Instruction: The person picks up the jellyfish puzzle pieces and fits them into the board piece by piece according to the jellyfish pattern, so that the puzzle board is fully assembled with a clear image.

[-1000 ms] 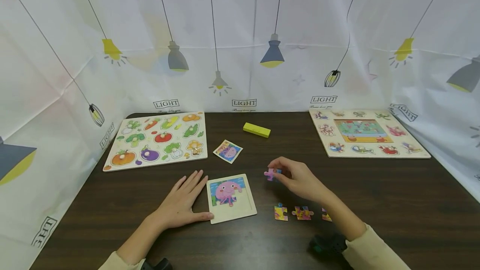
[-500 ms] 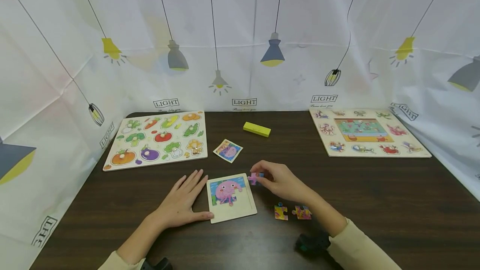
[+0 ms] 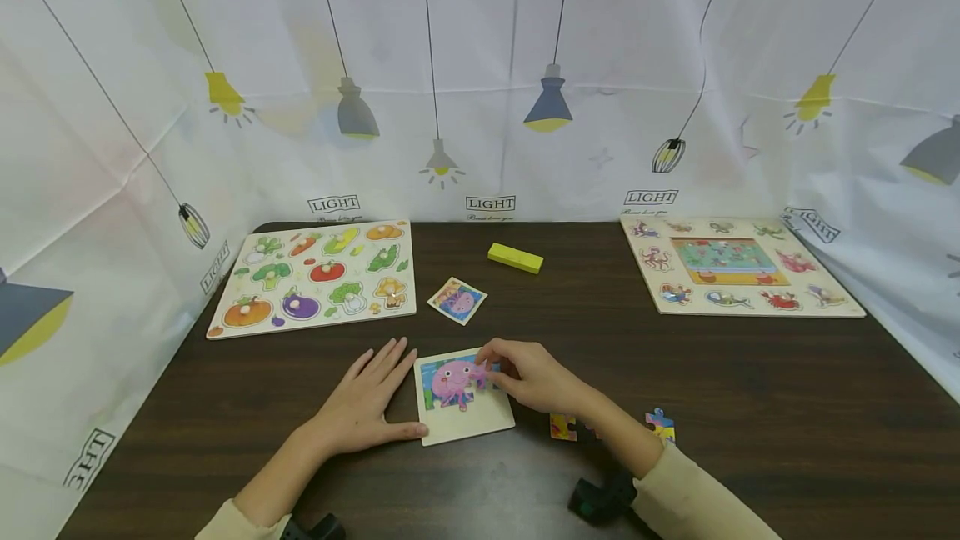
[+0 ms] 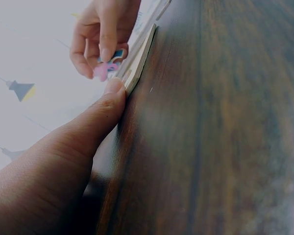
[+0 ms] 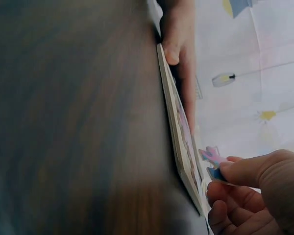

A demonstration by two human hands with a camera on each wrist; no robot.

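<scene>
A small square puzzle board (image 3: 467, 427) lies on the dark table, its tray partly filled with a pink octopus picture (image 3: 453, 379). My left hand (image 3: 367, 407) rests flat at the board's left side, fingers spread, thumb on the near left corner. Between thumb and fingers my right hand (image 3: 536, 377) pinches a pink and blue puzzle piece (image 5: 214, 159), close over the upper right of the board. In the left wrist view the same pinched piece shows beyond the left thumb (image 4: 112, 90). Loose yellow puzzle pieces (image 3: 562, 427) lie right of the board, partly hidden by the right forearm.
Another loose piece (image 3: 662, 424) lies right of the right forearm. Behind the board are a small picture card (image 3: 457, 301) and a yellow block (image 3: 515, 257). A vegetable puzzle board (image 3: 311, 277) stands back left, a sea-animal board (image 3: 738, 267) back right.
My right hand has carried the pinched puzzle piece leftward, from beside the board to over its upper right part. The left hand has stayed put.
</scene>
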